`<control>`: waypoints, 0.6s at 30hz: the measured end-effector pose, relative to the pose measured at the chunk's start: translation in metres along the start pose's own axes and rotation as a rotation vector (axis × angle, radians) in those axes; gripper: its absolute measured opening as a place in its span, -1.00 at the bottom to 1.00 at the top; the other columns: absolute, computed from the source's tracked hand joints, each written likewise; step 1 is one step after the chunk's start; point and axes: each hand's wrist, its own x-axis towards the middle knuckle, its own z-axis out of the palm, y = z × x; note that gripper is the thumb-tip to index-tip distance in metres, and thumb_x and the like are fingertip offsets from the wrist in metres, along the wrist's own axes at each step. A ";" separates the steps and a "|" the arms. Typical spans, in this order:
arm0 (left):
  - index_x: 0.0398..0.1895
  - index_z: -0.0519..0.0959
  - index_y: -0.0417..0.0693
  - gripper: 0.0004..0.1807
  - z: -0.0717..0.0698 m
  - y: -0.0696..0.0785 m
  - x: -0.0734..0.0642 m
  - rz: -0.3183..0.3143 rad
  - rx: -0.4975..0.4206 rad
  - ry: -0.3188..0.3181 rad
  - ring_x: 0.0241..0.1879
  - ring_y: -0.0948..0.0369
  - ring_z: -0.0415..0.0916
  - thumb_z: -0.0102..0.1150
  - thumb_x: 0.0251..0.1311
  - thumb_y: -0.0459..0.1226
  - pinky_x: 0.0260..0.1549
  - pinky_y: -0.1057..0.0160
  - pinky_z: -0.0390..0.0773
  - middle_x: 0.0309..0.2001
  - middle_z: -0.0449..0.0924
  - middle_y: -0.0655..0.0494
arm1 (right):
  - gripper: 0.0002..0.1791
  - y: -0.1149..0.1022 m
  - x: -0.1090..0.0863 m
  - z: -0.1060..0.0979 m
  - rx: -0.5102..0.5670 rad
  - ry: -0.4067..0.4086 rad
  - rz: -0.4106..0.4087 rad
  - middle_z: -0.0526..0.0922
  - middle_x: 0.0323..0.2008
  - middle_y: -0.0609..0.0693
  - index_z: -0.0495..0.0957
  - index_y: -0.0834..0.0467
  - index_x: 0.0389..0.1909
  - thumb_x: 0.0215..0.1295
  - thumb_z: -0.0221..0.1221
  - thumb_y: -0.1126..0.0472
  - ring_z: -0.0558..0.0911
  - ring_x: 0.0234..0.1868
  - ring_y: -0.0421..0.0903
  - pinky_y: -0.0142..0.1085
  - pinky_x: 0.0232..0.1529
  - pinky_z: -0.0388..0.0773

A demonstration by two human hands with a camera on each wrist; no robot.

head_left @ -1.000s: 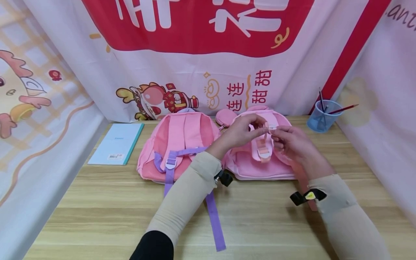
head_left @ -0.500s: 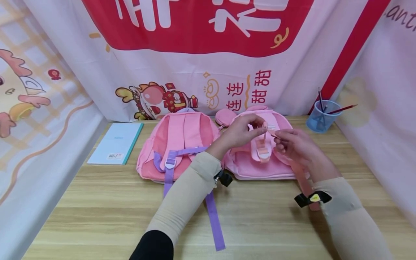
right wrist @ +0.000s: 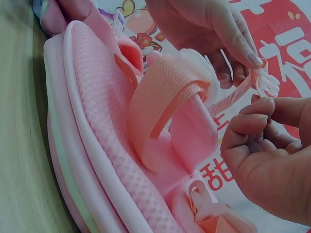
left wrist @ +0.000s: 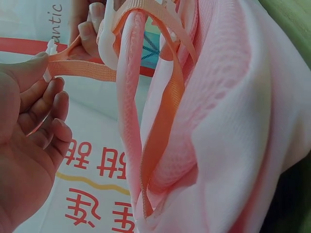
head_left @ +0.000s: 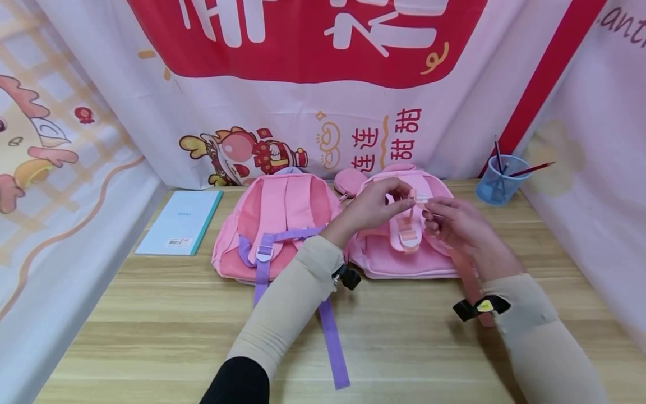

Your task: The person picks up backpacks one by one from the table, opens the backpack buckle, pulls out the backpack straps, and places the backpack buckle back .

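Observation:
A pink backpack (head_left: 404,264) lies on the table at the right, its orange webbing strap (left wrist: 87,70) raised off the shoulder pad. My left hand (head_left: 381,205) pinches a white plastic buckle (left wrist: 48,63) between thumb and fingertips, with the webbing passing through it. Close beside it, my right hand (head_left: 461,227) pinches the strap close to the buckle; the fingertips partly hide the strap (right wrist: 257,92) there. In the right wrist view both hands nearly meet at the buckle. A second white buckle (head_left: 410,241) sits at the end of the shoulder pad.
Left of it lies another pink backpack (head_left: 275,207) with purple straps (head_left: 333,348). A pale blue notebook (head_left: 179,224) rests at the far left. At the back right stands a blue mesh pen cup (head_left: 499,188) with pencils. A printed cloth (head_left: 303,101) hangs behind.
My right hand drew slightly away to the right, then came back left toward the buckle. My left hand keeps its place, still pinching the buckle. Both backpacks stay put.

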 end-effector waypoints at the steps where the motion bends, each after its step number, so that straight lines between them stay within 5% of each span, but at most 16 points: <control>1: 0.11 0.68 -0.08 -0.77 0.000 0.000 0.000 -0.001 0.001 -0.001 0.05 0.21 0.61 0.30 0.53 -0.20 0.17 0.30 0.59 0.01 0.71 0.05 | -0.85 0.000 0.000 0.001 0.003 -0.003 -0.002 0.66 -0.33 -0.09 0.72 0.03 -0.10 0.64 0.18 0.13 0.52 -0.35 -0.16 -0.40 -0.28 0.57; 18: 0.02 0.67 -0.06 -0.84 0.001 -0.001 -0.002 0.004 -0.002 -0.015 0.00 0.21 0.60 0.31 0.53 -0.22 0.19 0.08 0.62 -0.04 0.70 0.05 | -0.74 -0.004 0.001 0.005 0.173 -0.090 0.023 0.66 -0.27 -0.04 0.68 0.13 -0.01 0.69 0.10 0.06 0.59 -0.26 -0.15 -0.41 -0.19 0.64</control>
